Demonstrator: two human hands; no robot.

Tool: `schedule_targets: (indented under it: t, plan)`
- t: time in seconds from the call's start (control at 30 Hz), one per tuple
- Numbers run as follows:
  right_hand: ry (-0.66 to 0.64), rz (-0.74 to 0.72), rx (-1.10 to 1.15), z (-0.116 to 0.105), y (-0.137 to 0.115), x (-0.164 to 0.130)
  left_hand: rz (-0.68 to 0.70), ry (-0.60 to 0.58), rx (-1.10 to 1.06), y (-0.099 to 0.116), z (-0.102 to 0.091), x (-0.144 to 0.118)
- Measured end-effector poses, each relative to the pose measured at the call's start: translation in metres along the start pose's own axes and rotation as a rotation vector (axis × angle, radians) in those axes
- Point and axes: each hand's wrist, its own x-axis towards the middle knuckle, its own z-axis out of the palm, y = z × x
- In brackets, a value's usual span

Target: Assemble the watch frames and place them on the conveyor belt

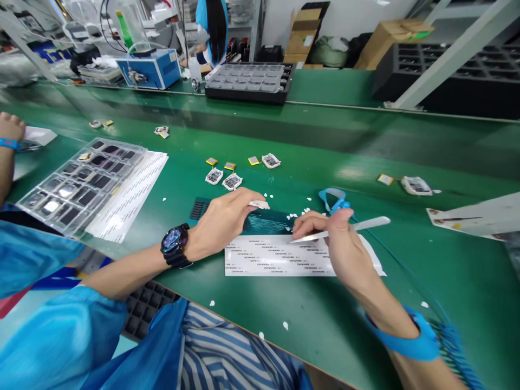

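My left hand (225, 219), with a black watch on its wrist, rests on a dark teal sheet (268, 221) and pinches a small white piece (260, 205) between its fingertips. In my right hand (337, 244) I hold white tweezers (353, 227); their tip touches the white label sheet (276, 257) that lies on the green table in front of me. A blue wrist strap (412, 336) circles my right wrist.
Several small modules (231, 181) and gold chips (254, 160) lie beyond my hands. A clear tray (81, 181) of parts on label sheets sits at left. Another person's hand (10, 130) is at far left. A black tray (249, 81) and blue device (150, 67) stand at the back.
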Motion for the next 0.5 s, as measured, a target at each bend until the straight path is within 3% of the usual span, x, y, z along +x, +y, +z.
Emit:
schedule_targets:
  t: [0.1,0.17,0.33,0.4,0.5]
  plan:
    - [-0.182,0.122,0.125,-0.008,0.005,0.005,-0.104,0.132,0.111,-0.001,-0.007,0.004]
    - [-0.258,0.158,0.122,-0.009,0.007,0.006,-0.221,0.145,-0.024,0.0,-0.011,0.007]
    - [-0.299,0.28,0.187,0.0,0.016,0.005,-0.547,-0.099,-0.855,0.003,-0.007,0.009]
    - [-0.285,0.329,0.256,0.003,0.02,0.005,-0.673,-0.158,-1.038,0.004,0.001,0.006]
    - [-0.255,0.358,0.311,0.005,0.023,0.006,-0.835,-0.193,-1.117,0.008,0.014,0.0]
